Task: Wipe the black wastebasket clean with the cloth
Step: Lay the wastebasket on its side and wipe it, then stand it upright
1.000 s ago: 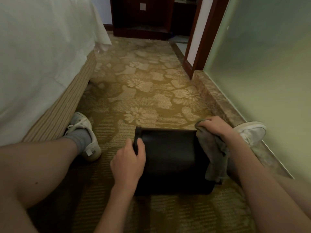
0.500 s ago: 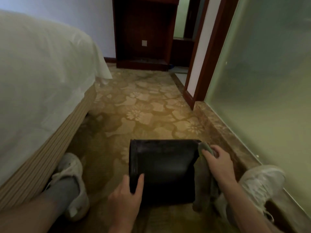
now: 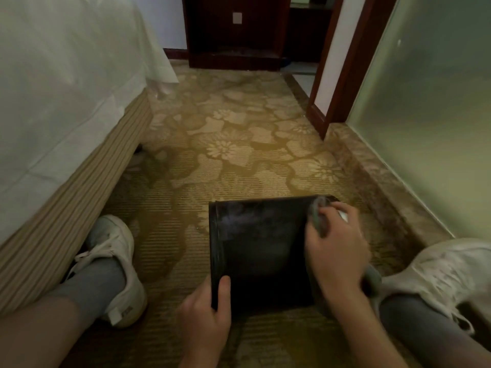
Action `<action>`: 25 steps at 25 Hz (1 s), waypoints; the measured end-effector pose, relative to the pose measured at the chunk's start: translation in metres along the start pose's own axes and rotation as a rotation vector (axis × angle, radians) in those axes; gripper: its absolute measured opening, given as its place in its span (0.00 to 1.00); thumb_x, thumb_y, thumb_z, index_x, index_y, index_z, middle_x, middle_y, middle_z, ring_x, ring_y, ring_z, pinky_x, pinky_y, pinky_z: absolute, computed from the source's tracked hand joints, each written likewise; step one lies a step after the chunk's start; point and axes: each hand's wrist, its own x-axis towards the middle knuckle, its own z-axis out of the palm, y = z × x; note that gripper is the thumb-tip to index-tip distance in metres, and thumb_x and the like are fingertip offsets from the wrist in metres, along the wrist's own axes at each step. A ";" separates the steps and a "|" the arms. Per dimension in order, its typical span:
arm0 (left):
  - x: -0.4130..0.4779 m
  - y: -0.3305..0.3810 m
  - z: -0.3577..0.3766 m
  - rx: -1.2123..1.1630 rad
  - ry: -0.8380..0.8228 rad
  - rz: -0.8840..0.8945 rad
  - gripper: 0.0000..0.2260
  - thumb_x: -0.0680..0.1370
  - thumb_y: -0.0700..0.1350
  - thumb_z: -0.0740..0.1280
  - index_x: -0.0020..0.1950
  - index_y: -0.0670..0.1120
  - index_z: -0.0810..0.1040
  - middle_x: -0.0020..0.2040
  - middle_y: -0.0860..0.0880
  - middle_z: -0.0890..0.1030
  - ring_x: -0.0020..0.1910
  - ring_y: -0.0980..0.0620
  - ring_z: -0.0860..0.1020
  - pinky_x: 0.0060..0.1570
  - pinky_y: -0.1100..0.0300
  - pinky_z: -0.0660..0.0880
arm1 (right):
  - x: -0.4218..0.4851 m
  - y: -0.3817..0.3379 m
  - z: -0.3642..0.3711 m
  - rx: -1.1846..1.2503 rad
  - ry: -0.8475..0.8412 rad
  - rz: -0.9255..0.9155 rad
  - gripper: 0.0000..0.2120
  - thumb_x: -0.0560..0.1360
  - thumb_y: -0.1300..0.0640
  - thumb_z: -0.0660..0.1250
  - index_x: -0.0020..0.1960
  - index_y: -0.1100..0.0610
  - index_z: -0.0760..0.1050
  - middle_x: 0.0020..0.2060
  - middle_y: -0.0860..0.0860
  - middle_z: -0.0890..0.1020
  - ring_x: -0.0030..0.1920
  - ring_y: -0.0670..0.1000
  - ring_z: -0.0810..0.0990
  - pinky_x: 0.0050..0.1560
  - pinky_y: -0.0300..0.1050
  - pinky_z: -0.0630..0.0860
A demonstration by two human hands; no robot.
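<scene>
A bedroom: white-sheeted bed (image 3: 61, 83) beside flower-patterned carpet (image 3: 233, 144).

A black wastebasket (image 3: 261, 251) lies on its side on the patterned carpet (image 3: 228, 155), between two legs in grey socks and white sneakers. The left hand (image 3: 206, 318) grips its rim at the near left corner, thumb laid on the side wall. The right hand (image 3: 336, 252) presses a grey cloth (image 3: 317, 217) against the wall at the right end, the cloth bunched under its fingers (image 3: 313, 248). A white-sheeted bed (image 3: 61, 83) stands off to the left.
</scene>
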 end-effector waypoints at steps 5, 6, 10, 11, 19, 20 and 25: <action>-0.015 -0.003 -0.009 0.022 -0.011 0.056 0.30 0.81 0.62 0.48 0.41 0.46 0.84 0.31 0.48 0.82 0.27 0.53 0.76 0.27 0.65 0.66 | -0.045 -0.105 0.034 0.051 -0.218 -0.515 0.04 0.72 0.54 0.67 0.46 0.52 0.77 0.46 0.48 0.78 0.43 0.53 0.80 0.36 0.45 0.72; -0.019 -0.003 -0.009 0.031 0.001 0.048 0.30 0.81 0.61 0.48 0.41 0.46 0.84 0.32 0.48 0.82 0.29 0.54 0.75 0.26 0.65 0.66 | -0.039 -0.101 0.030 0.050 -0.238 -0.527 0.05 0.73 0.54 0.66 0.48 0.52 0.77 0.47 0.49 0.78 0.44 0.55 0.80 0.37 0.46 0.72; -0.031 -0.001 -0.013 0.034 -0.029 0.042 0.29 0.81 0.61 0.47 0.40 0.46 0.82 0.32 0.51 0.79 0.28 0.56 0.75 0.25 0.70 0.64 | 0.035 -0.011 -0.009 -0.230 -0.221 -0.065 0.10 0.74 0.53 0.64 0.54 0.51 0.79 0.49 0.54 0.83 0.51 0.61 0.81 0.44 0.48 0.72; -0.036 -0.001 -0.014 0.037 -0.043 0.038 0.29 0.81 0.62 0.47 0.40 0.46 0.81 0.32 0.52 0.79 0.27 0.55 0.75 0.25 0.68 0.67 | 0.050 0.008 -0.021 -0.238 -0.189 0.021 0.10 0.74 0.53 0.64 0.52 0.51 0.80 0.48 0.55 0.83 0.50 0.62 0.81 0.43 0.48 0.71; -0.065 -0.020 -0.013 0.107 -0.225 -0.059 0.34 0.80 0.65 0.47 0.50 0.43 0.84 0.46 0.44 0.84 0.39 0.46 0.83 0.32 0.53 0.80 | -0.017 -0.107 0.019 0.015 -0.539 -0.299 0.06 0.74 0.53 0.65 0.46 0.52 0.79 0.40 0.51 0.81 0.46 0.57 0.81 0.41 0.46 0.72; -0.069 -0.021 -0.014 0.118 -0.248 -0.069 0.35 0.80 0.65 0.46 0.50 0.42 0.84 0.47 0.43 0.84 0.41 0.44 0.84 0.32 0.53 0.80 | -0.018 -0.110 0.022 0.044 -0.573 -0.326 0.06 0.74 0.52 0.65 0.45 0.52 0.79 0.39 0.50 0.80 0.45 0.56 0.81 0.41 0.45 0.72; -0.086 -0.025 -0.018 0.208 -0.373 -0.100 0.35 0.79 0.66 0.43 0.51 0.45 0.83 0.48 0.45 0.82 0.42 0.46 0.83 0.30 0.56 0.79 | 0.039 -0.015 -0.014 -0.245 -0.349 0.014 0.14 0.73 0.51 0.65 0.56 0.53 0.80 0.50 0.57 0.82 0.53 0.61 0.81 0.48 0.49 0.74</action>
